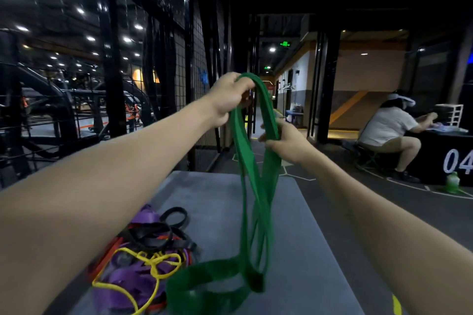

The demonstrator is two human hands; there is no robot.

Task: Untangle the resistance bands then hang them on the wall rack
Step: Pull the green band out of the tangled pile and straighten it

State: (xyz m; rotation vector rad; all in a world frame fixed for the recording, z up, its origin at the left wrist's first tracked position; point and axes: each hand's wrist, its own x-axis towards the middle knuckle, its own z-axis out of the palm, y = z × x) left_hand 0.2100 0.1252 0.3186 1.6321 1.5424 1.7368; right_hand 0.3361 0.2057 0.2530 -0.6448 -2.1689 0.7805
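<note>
Above grey mat, hands gripping flat green band

Both bare arms extended forward. Left hand raised higher, fingers curled, gripping. Right hand lower, nearer, fingers pinching closed.

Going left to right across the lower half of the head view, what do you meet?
Pile of tangled bands on the grey mat → green band hanging from the left hand and right hand → green bottle on the floor.
</note>
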